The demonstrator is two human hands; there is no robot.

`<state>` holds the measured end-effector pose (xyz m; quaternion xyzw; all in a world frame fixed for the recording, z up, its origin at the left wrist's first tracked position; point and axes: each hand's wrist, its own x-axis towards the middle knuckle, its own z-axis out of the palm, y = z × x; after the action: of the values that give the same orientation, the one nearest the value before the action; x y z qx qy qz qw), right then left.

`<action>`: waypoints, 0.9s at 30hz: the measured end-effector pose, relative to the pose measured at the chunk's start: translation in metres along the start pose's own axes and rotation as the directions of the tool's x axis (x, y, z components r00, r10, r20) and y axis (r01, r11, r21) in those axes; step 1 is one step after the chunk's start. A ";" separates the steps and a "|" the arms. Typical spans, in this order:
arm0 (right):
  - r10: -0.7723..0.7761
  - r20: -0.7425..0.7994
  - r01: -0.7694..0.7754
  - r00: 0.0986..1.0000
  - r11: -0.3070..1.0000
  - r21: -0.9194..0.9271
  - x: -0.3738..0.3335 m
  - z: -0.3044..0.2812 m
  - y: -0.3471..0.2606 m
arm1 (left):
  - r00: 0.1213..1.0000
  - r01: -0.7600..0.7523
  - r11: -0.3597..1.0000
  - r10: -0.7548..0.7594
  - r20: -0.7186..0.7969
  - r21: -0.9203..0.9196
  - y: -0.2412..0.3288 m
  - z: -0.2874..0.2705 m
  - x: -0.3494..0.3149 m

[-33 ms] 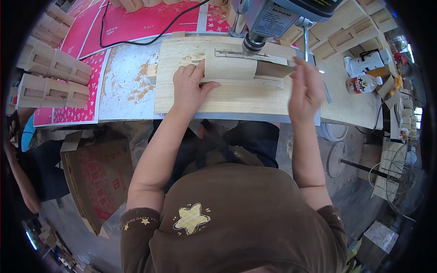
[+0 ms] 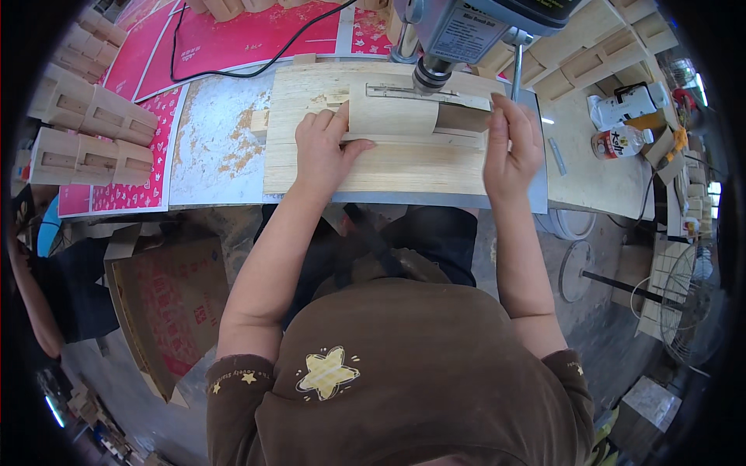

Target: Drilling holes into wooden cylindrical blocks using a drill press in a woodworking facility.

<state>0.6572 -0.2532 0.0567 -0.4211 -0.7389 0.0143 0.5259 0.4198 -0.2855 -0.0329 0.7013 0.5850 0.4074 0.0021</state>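
With the pale wooden workpiece (image 2: 392, 118) as the dial's centre, stacked wooden pieces (image 2: 93, 155) stand at 9 o'clock and a cardboard box (image 2: 175, 299) sits at 8, below the table (image 2: 221, 167). Close in at 9, the left hand (image 2: 320, 147) is partly curled, fingers at the workpiece's left end, thumb along its near edge, holding it on a flat wooden board (image 2: 326, 177). The bench drill's chuck (image 2: 431, 76) hangs at 12. Near 3, the right hand (image 2: 513, 144) is loosely curled, thumb and forefinger close together by the workpiece's right end; whether it grips anything, I cannot tell. Farther toward 3 lies a labelled bottle (image 2: 619, 144).
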 end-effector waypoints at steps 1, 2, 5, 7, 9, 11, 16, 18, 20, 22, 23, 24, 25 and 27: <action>-0.059 -0.056 0.060 0.997 0.998 0.015 0.000 0.009 0.007 | 1.000 0.004 1.000 -0.004 -0.006 0.006 0.000 0.001 0.000; -0.117 -0.113 0.121 0.987 0.992 0.024 -0.001 0.012 0.011 | 1.000 0.000 1.000 0.000 -0.004 0.005 0.000 0.001 0.000; -0.127 -0.020 0.127 0.992 0.992 0.009 0.004 0.002 0.005 | 1.000 0.005 1.000 -0.005 -0.006 0.013 -0.001 0.001 -0.001; -0.246 -0.093 0.247 0.965 0.969 0.001 0.018 -0.013 -0.001 | 1.000 0.009 1.000 -0.009 -0.006 0.029 0.001 0.001 -0.003; -0.153 -0.054 0.150 0.987 0.987 -0.057 0.051 -0.040 -0.014 | 0.999 0.028 0.998 -0.029 0.019 0.050 0.003 -0.001 -0.004; -0.071 -0.091 0.072 0.993 0.997 0.002 0.108 -0.051 -0.016 | 0.998 0.029 0.998 -0.032 0.049 0.052 0.012 0.004 0.000; -0.583 0.142 0.573 0.800 0.671 -0.470 0.223 -0.008 0.076 | 0.999 0.035 0.999 -0.035 0.014 0.013 0.034 0.029 0.006; -0.364 0.036 0.364 0.931 0.912 -0.191 0.207 -0.009 0.036 | 0.999 0.030 1.000 -0.030 0.014 0.006 0.031 0.029 0.007; -0.371 -0.014 0.357 0.929 0.904 -0.234 0.186 -0.025 -0.002 | 1.000 0.015 1.000 -0.015 0.012 -0.003 0.031 0.027 0.011; -0.358 -0.020 0.351 0.934 0.925 -0.147 0.162 -0.039 -0.013 | 1.000 -0.004 1.000 0.004 -0.017 0.005 0.031 0.020 0.014; -0.341 -0.021 0.340 0.940 0.939 -0.052 0.146 -0.041 -0.019 | 1.000 0.008 0.999 -0.007 -0.023 0.033 0.030 0.016 0.012; -0.078 -0.023 0.079 0.997 0.996 0.031 0.127 -0.043 -0.031 | 1.000 0.029 0.999 -0.029 -0.005 0.027 0.028 0.014 0.009; 0.186 0.009 -0.186 0.982 0.974 0.128 0.108 -0.042 -0.044 | 0.999 0.052 0.998 -0.052 0.006 0.038 0.024 0.010 0.007; 0.221 0.038 -0.224 0.975 0.953 0.202 0.069 -0.038 -0.026 | 0.996 0.069 0.996 -0.071 -0.051 -0.050 0.016 0.024 0.001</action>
<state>0.6652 -0.2424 0.1389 -0.4450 -0.6852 0.1527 0.5561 0.4469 -0.2785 -0.0413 0.6691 0.5991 0.4394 0.0179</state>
